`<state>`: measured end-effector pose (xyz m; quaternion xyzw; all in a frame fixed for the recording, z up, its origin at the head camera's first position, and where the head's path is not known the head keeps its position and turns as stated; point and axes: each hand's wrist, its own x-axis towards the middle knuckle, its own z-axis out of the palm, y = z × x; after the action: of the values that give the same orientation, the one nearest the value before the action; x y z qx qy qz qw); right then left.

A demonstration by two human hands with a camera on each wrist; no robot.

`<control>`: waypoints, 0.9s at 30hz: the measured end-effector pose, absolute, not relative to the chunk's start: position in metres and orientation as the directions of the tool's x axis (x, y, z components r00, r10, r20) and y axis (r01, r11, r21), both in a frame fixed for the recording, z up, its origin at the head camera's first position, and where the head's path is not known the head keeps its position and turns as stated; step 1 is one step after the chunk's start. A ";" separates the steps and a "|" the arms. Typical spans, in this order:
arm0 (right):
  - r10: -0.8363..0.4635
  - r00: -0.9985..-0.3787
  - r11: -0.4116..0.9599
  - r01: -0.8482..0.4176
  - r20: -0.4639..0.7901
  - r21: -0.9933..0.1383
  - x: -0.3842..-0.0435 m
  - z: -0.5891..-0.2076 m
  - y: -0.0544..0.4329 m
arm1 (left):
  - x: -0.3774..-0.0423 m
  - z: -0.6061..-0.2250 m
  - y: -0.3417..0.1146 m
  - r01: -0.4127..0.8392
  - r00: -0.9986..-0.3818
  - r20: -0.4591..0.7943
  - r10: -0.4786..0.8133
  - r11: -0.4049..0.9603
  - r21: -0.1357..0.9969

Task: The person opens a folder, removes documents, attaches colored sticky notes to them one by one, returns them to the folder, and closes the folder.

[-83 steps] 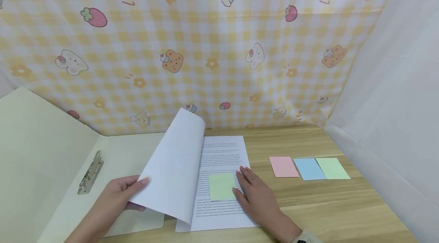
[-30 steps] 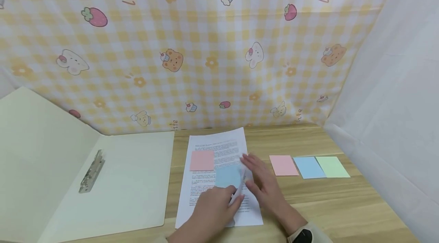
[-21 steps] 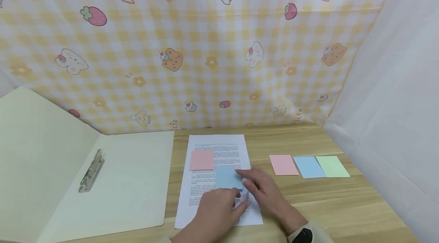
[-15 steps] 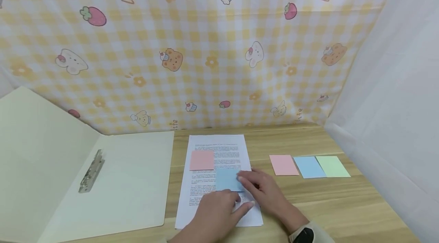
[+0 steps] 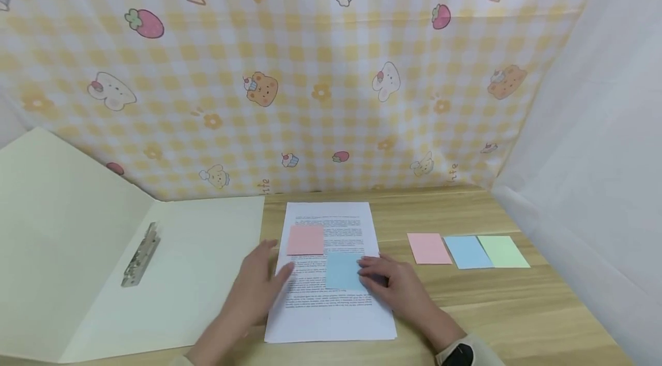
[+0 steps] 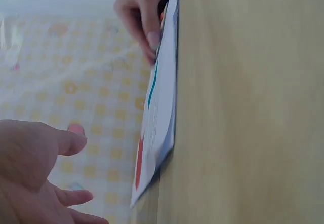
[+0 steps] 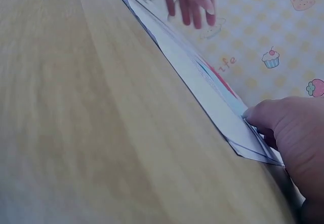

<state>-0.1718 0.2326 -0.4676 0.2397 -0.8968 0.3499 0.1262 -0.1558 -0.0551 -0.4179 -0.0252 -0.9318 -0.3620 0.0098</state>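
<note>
A stack of printed paper [image 5: 331, 323] lies flat in front of me, with a pink sticky note [image 5: 306, 240] at its upper left and a blue sticky note [image 5: 343, 271] near its middle. My left hand [image 5: 254, 281] hovers at the stack's left edge, fingers spread and holding nothing; the left wrist view also shows the left hand [image 6: 35, 168] apart from the sheets. On the other side, my right hand [image 5: 398, 286] rests at the stack's right edge, fingertips on the blue note's right side. The right wrist view shows the right thumb [image 7: 263, 113] right at the note's edge.
An open cream file folder [image 5: 207, 251] with a metal clip [image 5: 141, 255] lies at the left, its cover raised. Pink [image 5: 429, 249], blue [image 5: 468, 252] and green [image 5: 503, 251] sticky notes lie in a row on the wooden table at the right. A checked cloth [image 5: 320, 67] hangs behind.
The sheet my left hand was turning back now lies flat, covering the green note. My left hand then crossed to the lower right and has swung back left; my right hand slid slightly down.
</note>
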 end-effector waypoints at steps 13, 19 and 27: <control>-0.340 -0.861 0.650 -0.505 0.377 -0.568 -0.173 -0.469 0.230 | -0.168 -0.418 -0.059 -0.118 -0.987 -0.159 0.017 0.597 0.793; -0.335 -0.868 0.661 -0.494 0.366 -0.565 -0.172 -0.467 0.229 | -0.176 -0.399 -0.056 -0.287 -0.941 -0.330 0.074 0.341 0.895; -0.338 -0.860 0.656 -0.506 0.382 -0.560 -0.171 -0.468 0.229 | -0.190 -0.402 -0.068 -0.330 -0.928 -0.356 0.111 0.198 0.923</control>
<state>-0.1707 0.2289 -0.4680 0.2342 -0.9015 0.3425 0.1227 -0.1898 -0.0684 -0.4021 0.0727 -0.7538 -0.6291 -0.1752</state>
